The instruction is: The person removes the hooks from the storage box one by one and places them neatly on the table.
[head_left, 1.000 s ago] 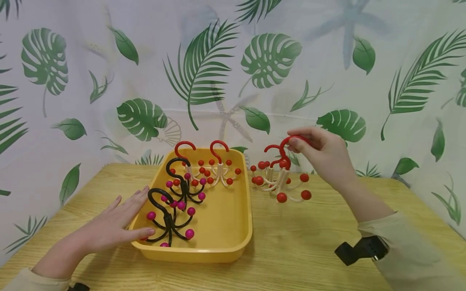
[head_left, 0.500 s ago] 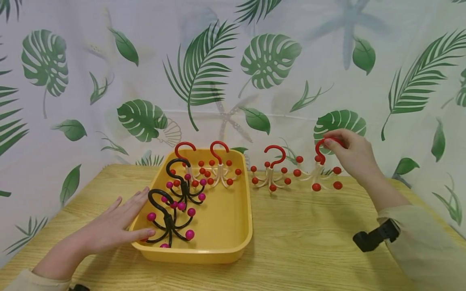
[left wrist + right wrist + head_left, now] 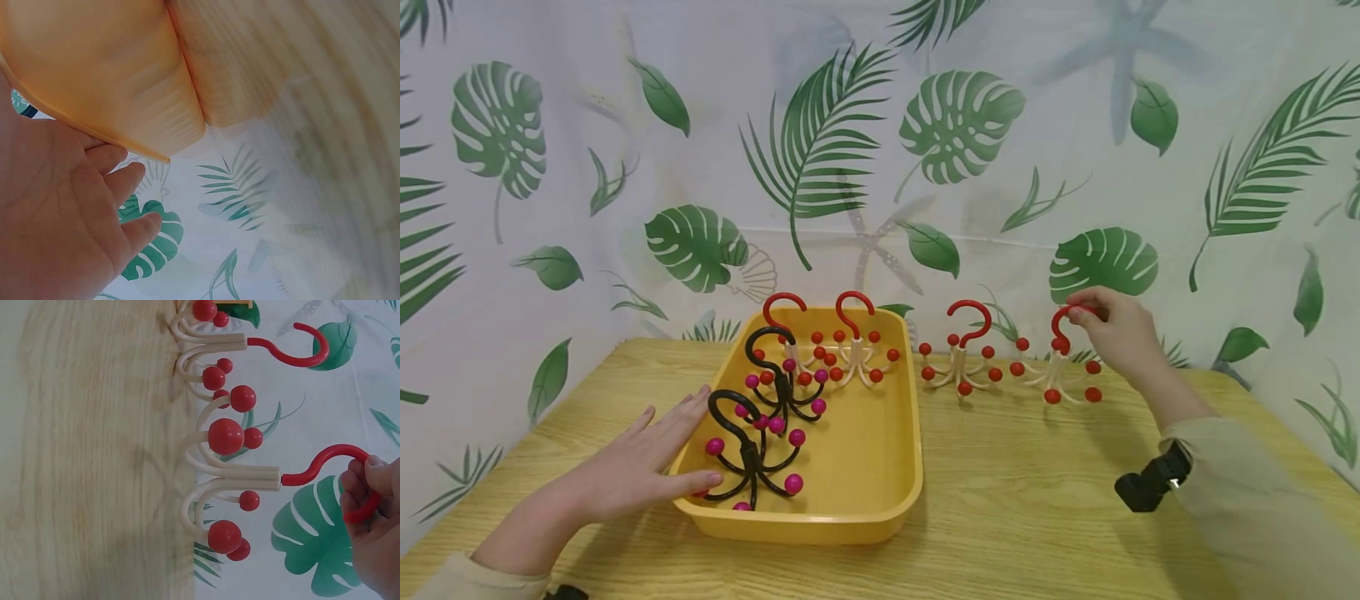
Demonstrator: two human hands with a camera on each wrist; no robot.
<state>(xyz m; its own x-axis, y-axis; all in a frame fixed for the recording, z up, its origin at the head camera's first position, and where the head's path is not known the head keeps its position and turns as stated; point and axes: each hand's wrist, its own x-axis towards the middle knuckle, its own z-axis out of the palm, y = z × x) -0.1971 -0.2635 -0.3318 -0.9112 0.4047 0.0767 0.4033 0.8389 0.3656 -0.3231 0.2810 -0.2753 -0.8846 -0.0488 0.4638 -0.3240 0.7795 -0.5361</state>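
My right hand (image 3: 1123, 337) pinches the red hook of a white multi-arm hanger (image 3: 1057, 367) with red ball tips, upright at the right rear of the table. Whether its curved arms touch the tabletop, I cannot tell. Left of it stands a matching hanger (image 3: 958, 362), its hook free. With fingers stretched out, my left hand (image 3: 632, 467) rests along the left rim of a yellow tray (image 3: 912, 467). Inside that tray sit two black hangers with pink balls, one nearer (image 3: 750, 458) and one behind (image 3: 783, 387), plus two red-and-white hangers (image 3: 856, 358) at the far end.
The tray stands left of centre on a wooden table (image 3: 1000, 500). Behind the table hangs a white curtain (image 3: 865, 167) printed with green leaves. Bare wood lies in front of the two hangers on the right.
My right hand has carried the red-and-white hanger rightward, past the standing one, then slightly lower. My left hand stays on the tray rim.
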